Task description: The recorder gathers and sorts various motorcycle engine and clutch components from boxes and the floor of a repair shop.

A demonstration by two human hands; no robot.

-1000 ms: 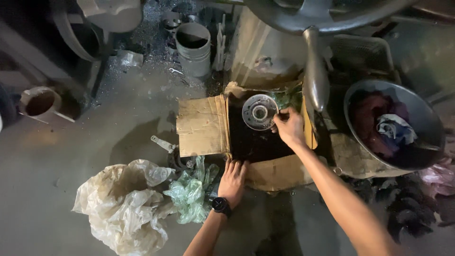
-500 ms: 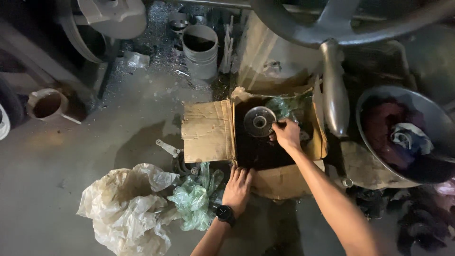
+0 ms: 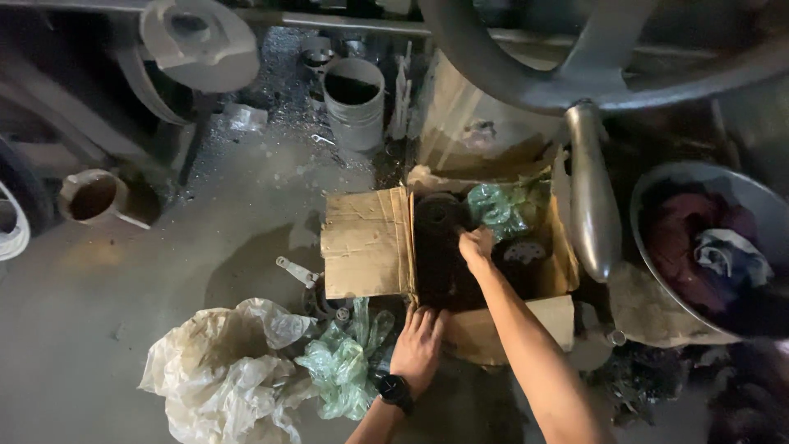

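A: What has changed at the open brown cardboard box (image 3: 366,242)?

B: The grey metal disc is no longer showing. The right hand (image 3: 477,247), fingers curled, is reaching inside beside green plastic wrap (image 3: 497,210).

A: Left hand (image 3: 417,349)?

B: Spread flat, bracing the box's near edge.

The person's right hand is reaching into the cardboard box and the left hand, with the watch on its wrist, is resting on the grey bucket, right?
Not quite. The head view shows the left hand, with the watch on its wrist, resting on the near edge of the cardboard box, not on the grey bucket, which stands far off behind the box. The right hand is indeed reaching into the box.
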